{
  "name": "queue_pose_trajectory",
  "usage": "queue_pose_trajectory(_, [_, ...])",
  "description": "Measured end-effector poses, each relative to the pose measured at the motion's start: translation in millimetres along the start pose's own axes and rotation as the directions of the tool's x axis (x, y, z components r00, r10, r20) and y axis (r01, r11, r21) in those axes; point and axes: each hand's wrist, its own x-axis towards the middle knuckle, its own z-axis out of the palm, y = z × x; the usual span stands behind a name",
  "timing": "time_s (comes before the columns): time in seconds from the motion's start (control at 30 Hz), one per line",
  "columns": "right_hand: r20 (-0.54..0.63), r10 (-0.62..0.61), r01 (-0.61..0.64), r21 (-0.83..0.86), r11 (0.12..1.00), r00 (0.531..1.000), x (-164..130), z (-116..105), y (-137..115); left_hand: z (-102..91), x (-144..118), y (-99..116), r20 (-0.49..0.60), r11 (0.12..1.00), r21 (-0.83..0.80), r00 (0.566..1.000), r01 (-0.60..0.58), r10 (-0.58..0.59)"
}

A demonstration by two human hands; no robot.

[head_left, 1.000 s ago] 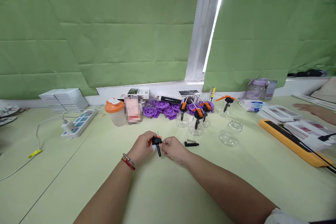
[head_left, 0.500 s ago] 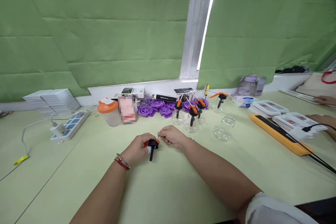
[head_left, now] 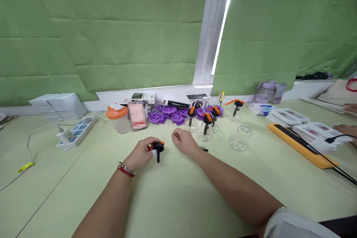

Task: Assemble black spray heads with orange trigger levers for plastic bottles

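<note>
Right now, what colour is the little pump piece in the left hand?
The pump piece in the left hand is black with orange trim, seen in the head view.

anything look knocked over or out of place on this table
One clear glass jar lies on its side, while the jars nearby stand upright with pump tops fitted. A small black part with a spring lies loose by the right hand. The left hand holds a black and orange pump top. No spill shows.

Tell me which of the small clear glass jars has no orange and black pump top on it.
The empty glass jar right of the group, open-mouthed; the others carry orange-and-black tops.
</note>
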Motion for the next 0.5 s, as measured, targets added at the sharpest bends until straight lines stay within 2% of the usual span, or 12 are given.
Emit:
queue_pose_trajectory(0.03, [0.08,-0.126,0.141,-0.213,0.967,0.989,-6,2,1,0.2,1,-4,-0.055,0.999,0.033,0.998,0.043,-0.041])
queue_pose_trajectory(0.1, [0.308,-0.21,0.351,-0.534,0.769,0.928,-17,8,3,0.6,3,-12,-0.124,0.989,0.088,0.987,0.115,-0.104])
queue_pose_trajectory(0.17, [0.461,-0.214,0.491,-0.649,0.581,0.861,-27,15,3,0.9,4,-19,-0.151,0.981,0.125,0.98,0.148,-0.129])
queue_pose_trajectory(0.23, [0.53,-0.225,0.565,-0.664,0.489,0.818,-33,21,3,1.3,4,-23,-0.156,0.977,0.154,0.98,0.148,-0.124])
queue_pose_trajectory(0.3, [0.548,-0.231,0.585,-0.661,0.469,0.804,-35,23,3,1.9,4,-26,-0.15,0.974,0.174,0.981,0.145,-0.119])
queue_pose_trajectory(0.4, [0.531,-0.218,0.56,-0.66,0.5,0.819,-37,22,3,2.4,4,-30,-0.162,0.97,0.163,0.974,0.182,-0.156])
queue_pose_trajectory(0.47, [0.471,-0.215,0.5,-0.648,0.574,0.856,-37,21,3,2.8,5,-32,-0.169,0.968,0.149,0.969,0.204,-0.178])
queue_pose_trajectory(0.5, [0.412,-0.214,0.446,-0.628,0.637,0.886,-36,20,3,3.3,5,-32,-0.168,0.967,0.154,0.97,0.204,-0.178])
